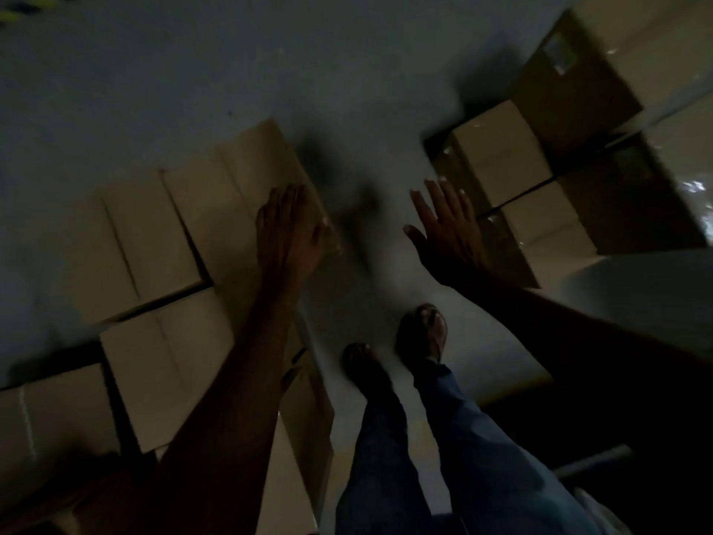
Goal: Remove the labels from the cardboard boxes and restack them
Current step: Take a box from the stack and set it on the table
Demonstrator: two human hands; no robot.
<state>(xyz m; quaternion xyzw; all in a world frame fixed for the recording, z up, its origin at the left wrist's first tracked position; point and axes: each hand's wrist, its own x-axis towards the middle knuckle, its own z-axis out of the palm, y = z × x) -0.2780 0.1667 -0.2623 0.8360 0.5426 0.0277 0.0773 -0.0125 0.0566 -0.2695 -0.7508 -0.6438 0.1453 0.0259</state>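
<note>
Nearby, legs: blue jeans [443, 457] fill the bottom edge, below and between the two hands.
Feet: two feet in sandals [422, 334] stand on the pale floor [386, 90], short of the hands and between them.
Left hand [289, 229]: fingers straight and close together, palm down, holding nothing. It lies over the near corner of a cardboard box [231, 179]; the blur hides whether it touches.
Right hand [447, 229]: fingers straight and spread, thumb out to the side, empty, level with the left hand and apart from it.
Cardboard box: its top is flat with a seam down the middle, and it reaches away beyond the left fingertips.
Left boxes [154, 245]: more cardboard boxes lie side by side, tops up, to the left of the left hand and back along its forearm.
Right stack [501, 156]: cardboard boxes are piled just beyond and to the right of the right hand; contact cannot be told.
Shiny patch [559, 52]: it sits on the stack's farthest box; label or tape, I cannot tell.
Striped mark [11, 13]: yellow and black, in the far left corner, well beyond the left hand.
</note>
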